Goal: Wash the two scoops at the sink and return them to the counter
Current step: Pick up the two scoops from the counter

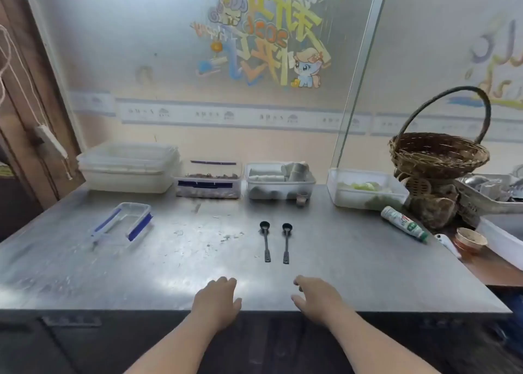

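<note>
Two small dark long-handled scoops lie side by side on the steel counter, bowls pointing away from me: the left scoop and the right scoop. My left hand hovers over the counter's front edge with relaxed fingers, holding nothing. My right hand is beside it, fingers loosely spread, also holding nothing. Both hands are a short way nearer to me than the scoop handles and touch neither scoop.
Along the back stand stacked white tubs, a blue-clipped box, a tub of cups and a tub of greens. A clear lid lies left. A wicker basket, bottle and small bowl crowd the right.
</note>
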Demonstrator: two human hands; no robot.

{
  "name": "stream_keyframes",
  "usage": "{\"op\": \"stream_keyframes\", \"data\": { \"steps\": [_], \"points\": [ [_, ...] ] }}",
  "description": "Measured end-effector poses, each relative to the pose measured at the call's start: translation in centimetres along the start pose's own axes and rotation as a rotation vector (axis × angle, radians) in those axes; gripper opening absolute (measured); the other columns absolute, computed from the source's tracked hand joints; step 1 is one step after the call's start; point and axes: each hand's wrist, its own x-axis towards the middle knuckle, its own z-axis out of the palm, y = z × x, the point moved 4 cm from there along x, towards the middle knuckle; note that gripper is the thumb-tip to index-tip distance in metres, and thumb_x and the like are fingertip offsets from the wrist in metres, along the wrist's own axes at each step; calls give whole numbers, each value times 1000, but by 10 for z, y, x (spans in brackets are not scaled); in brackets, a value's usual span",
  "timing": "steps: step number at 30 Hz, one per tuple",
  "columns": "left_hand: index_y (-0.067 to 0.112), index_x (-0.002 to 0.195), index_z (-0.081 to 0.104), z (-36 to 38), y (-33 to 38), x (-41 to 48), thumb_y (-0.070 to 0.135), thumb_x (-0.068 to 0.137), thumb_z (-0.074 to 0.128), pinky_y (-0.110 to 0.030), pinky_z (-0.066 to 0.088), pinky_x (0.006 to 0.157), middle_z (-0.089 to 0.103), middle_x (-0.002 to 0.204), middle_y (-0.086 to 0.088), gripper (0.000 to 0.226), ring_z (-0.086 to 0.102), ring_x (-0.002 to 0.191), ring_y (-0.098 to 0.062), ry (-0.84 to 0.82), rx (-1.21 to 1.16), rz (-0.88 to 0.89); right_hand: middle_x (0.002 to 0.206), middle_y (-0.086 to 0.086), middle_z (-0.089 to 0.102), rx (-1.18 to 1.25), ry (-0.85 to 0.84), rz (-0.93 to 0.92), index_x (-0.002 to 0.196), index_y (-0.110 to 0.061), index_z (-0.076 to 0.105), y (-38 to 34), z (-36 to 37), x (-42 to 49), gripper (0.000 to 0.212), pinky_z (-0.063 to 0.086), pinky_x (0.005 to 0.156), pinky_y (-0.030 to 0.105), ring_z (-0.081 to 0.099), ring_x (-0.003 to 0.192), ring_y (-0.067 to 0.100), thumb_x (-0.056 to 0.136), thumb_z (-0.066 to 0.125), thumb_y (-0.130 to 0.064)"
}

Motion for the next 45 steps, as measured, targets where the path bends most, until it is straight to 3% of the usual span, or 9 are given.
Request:
{"op": "stream_keyframes", "data": {
  "steps": [8,12,17,22,36,45],
  "points": [
    [20,113,50,17,-33,3,44,93,41,-35,48,81,56,113,1,33,56,104,-21,-55,-16,3,116,2,69,49,1,67,126,-18,56,-13,36,-6,41,50,82,32,64,105,22,96,45,-43],
    [18,111,50,17,-45,12,42,93,42,-36,50,81,57,111,0,31,58,103,-22,-68,-9,27,120,2,68,70,-5,89,130,-18,55,-24,47,2,43,51,85,32,64,107,21,97,46,-44],
    [17,115,52,18,-52,27,42,93,44,-37,50,84,58,111,0,34,59,104,-23,-67,-17,44,114,2,69,92,-8,124,131,-19,55,-27,52,17,41,45,75,27,65,99,21,96,48,-39],
    [20,117,53,21,-56,54,44,93,44,-35,50,84,59,110,1,35,59,103,-21,-61,-26,34,118,3,68,91,-32,140,133,-18,54,-18,53,46,44,52,87,35,64,105,23,96,47,-39],
    [24,129,50,50,-25,183,47,95,43,-31,44,77,59,116,4,42,59,104,-20,-103,-59,-176,111,0,69,187,-64,113,124,-20,59,68,47,196,38,51,79,33,63,102,23,95,45,-41],
    [24,131,50,68,26,255,47,94,44,-35,47,85,58,121,1,44,59,111,-24,-175,-78,-239,119,3,67,234,-172,140,128,-18,57,129,49,269,42,52,86,35,62,108,24,96,47,-43]
  ]
}}
